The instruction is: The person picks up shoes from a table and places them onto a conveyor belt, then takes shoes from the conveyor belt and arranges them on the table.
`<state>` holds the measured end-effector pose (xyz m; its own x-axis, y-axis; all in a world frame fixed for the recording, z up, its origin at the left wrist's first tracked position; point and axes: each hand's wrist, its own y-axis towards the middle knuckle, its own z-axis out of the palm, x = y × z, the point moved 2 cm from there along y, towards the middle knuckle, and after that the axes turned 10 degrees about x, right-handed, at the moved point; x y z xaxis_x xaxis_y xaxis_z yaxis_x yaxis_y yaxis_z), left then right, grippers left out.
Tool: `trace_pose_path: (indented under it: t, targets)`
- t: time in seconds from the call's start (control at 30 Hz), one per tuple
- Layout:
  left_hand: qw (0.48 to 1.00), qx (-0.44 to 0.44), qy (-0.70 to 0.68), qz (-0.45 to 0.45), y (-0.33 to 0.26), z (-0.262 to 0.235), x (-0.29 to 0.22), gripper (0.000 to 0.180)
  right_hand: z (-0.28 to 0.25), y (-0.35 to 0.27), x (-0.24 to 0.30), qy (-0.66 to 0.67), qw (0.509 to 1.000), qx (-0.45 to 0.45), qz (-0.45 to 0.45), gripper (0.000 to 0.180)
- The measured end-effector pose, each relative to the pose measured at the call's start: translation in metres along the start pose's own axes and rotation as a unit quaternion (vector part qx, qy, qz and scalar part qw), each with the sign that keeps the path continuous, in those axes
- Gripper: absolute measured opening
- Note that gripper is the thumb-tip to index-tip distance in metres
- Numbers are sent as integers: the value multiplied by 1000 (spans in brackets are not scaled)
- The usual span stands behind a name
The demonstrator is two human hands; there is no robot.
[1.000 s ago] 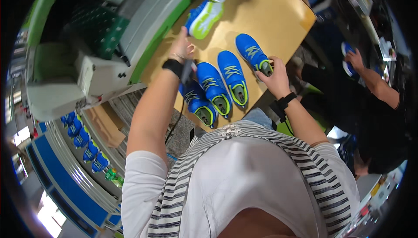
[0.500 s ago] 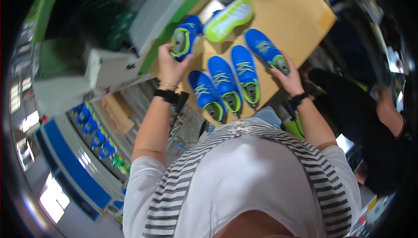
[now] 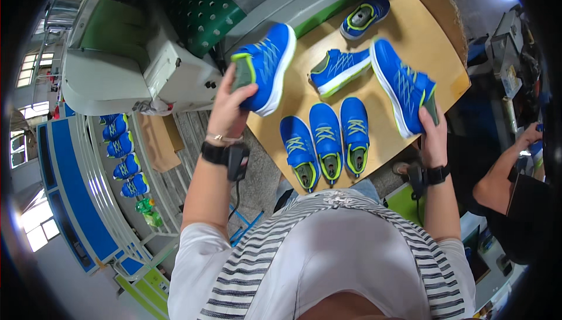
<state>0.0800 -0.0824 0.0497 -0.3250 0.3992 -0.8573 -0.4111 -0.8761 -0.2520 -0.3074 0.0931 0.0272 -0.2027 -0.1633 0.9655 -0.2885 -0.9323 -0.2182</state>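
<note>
My left hand point(image 3: 230, 104) grips a blue shoe point(image 3: 270, 65) by its heel end, with the thumb over the grey form inside. The shoe is raised and tilted, its white sole edge facing right. At the right, my right hand point(image 3: 434, 135) has closed round the heel of another blue shoe point(image 3: 399, 86), also lifted, toe pointing away from me. Between them, a row of three blue shoes point(image 3: 325, 135) stands upright on the tan table point(image 3: 275, 128), toes away. Behind the row, one shoe point(image 3: 345, 69) lies on its side, showing a lime and white sole. A further shoe point(image 3: 365, 18) rests at the far edge.
A grey and green machine point(image 3: 111, 80) borders the table at the left. Cardboard point(image 3: 440, 12) rises along the far right edge. More blue shoes point(image 3: 124, 153) sit on a rack at the left. A person in black point(image 3: 497, 197) is close by on the right.
Both hands have raised their shoes off the table and tilted them. The shoe with its sole showing now lies turned on its side. My view has shifted.
</note>
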Motion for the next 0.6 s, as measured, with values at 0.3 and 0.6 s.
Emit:
trace_pose_path:
  t: [0.3, 0.6]
  targets:
    - [772, -292, 427, 369, 87, 35, -101, 87, 190, 221, 158, -219, 896, 74, -379, 63]
    - [599, -227, 625, 446, 66, 38, -57, 78, 226, 273, 39, -355, 824, -65, -437, 71]
